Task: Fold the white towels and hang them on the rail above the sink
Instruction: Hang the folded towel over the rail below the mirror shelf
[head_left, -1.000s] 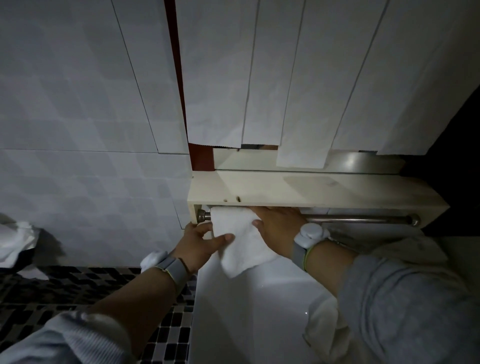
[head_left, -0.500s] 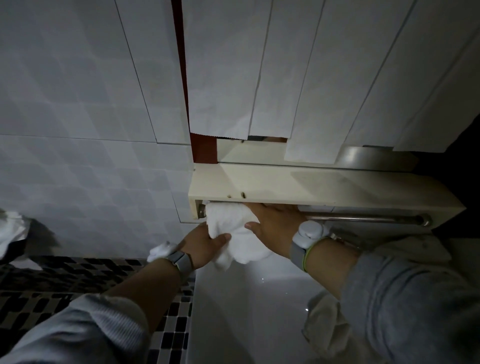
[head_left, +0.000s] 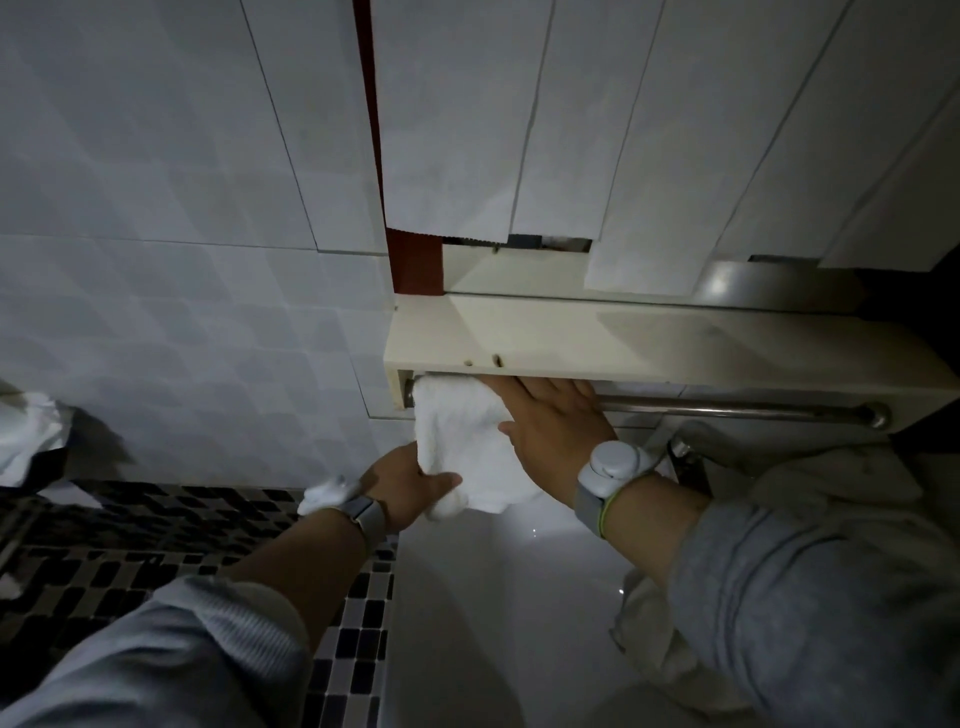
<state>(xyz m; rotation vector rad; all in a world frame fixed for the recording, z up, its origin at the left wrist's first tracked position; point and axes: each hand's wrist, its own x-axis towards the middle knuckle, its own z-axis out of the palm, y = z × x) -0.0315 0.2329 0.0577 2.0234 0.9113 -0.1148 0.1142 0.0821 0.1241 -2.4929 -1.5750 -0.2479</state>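
Observation:
A folded white towel (head_left: 460, 441) hangs over the left end of the metal rail (head_left: 727, 410) under a cream shelf (head_left: 623, 343). My left hand (head_left: 410, 483) pinches the towel's lower left corner between thumb and fingers. My right hand (head_left: 556, 431) lies flat against the towel's right side, fingers stretched up to the rail. Below them is the white sink (head_left: 493, 597). Another white towel (head_left: 660, 639) lies crumpled in the sink at the right, partly hidden by my right sleeve.
A heap of white cloth (head_left: 26, 441) sits at the far left above the black-and-white mosaic counter (head_left: 104, 535). A chrome tap (head_left: 685, 457) stands behind my right wrist. White paper strips (head_left: 649, 156) hang above the shelf. The rail's right part is bare.
The towel has been pulled down and smoothed flatter over the rail. My left hand shifted from its side to its lower corner; my right hand flattened against it.

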